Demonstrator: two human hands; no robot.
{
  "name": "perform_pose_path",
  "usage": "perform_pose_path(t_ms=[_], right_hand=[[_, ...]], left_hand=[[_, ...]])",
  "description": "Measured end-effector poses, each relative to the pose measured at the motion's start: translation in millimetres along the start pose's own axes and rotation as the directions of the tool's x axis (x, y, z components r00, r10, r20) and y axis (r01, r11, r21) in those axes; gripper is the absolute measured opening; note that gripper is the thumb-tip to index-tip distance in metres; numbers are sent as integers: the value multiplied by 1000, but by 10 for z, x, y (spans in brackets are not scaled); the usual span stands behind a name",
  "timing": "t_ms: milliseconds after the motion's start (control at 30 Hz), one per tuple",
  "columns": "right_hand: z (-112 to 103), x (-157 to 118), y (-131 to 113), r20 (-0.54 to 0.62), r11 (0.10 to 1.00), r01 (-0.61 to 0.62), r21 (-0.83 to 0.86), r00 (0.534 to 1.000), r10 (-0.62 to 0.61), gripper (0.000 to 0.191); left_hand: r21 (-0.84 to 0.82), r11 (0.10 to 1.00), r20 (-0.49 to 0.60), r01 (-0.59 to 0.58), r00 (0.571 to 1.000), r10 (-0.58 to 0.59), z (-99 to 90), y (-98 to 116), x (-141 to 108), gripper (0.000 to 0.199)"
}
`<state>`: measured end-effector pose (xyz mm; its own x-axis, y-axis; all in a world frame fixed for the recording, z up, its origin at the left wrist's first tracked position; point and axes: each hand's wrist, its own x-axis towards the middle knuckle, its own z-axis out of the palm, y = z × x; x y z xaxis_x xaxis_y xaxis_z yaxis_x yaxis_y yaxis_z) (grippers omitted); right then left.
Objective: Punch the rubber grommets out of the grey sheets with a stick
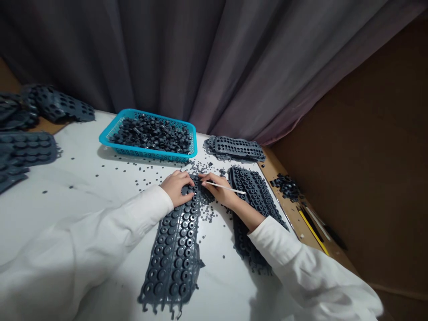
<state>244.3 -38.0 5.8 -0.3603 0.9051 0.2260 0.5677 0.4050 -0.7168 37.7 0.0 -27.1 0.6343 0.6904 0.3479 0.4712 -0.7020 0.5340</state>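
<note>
1. While the left hand rests on the far end of the sheet, its fingers curve over the studs and its thumb stands apart from them; whether it pinches any rubber is not clear.
2. The right hand holds a thin white stick in a narrow pinch at the sheet's far right edge; whether the tip touches is too small to tell.
3. The sheet lies lengthwise on the counter, its near end unheld, with small discs scattered beside it.
4. It looks like rubber: probably light, floppy and a little slick where it shines. The ragged edges would likely tear first, so a flat palm or a grip on the thicker studded rows seems best.
5. The stick looks stiff but slender; a pinch close to its tip should steady it and limit bending.
6. Beyond the hands stands a blue basket of dark pieces; more sheets lie by the right forearm.
</note>
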Motion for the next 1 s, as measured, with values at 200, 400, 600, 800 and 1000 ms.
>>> perform_pose_path(t_ms=[200, 400, 600, 800, 1000], right_hand=[[-1, 26, 40, 39, 998, 39, -52, 999, -37, 14], [-23, 102, 121, 87, 948, 129, -292, 990, -108, 20], [-6, 159, 201, 32, 937, 82, -340, 997, -75, 22], [24, 164, 192, -9, 940, 41, -338, 999, -47, 18], [2, 136, 142, -49, 956, 11, -294, 998, -27, 15]], left_hand=[[-6, 1000, 1, 1, 1000, -1, 9, -5, -1, 18], [-10, 1000, -3, -5, 1000, 5, 9, -7, 5, 18], [-17, 1000, 4, -11, 1000, 11, 10, -10, 6, 18], [-28, 999, 23, -20, 1000, 20, 2, -26, 11, 20], [-28, 1000, 30, -11, 999, 12, 0, -29, 13, 20]])
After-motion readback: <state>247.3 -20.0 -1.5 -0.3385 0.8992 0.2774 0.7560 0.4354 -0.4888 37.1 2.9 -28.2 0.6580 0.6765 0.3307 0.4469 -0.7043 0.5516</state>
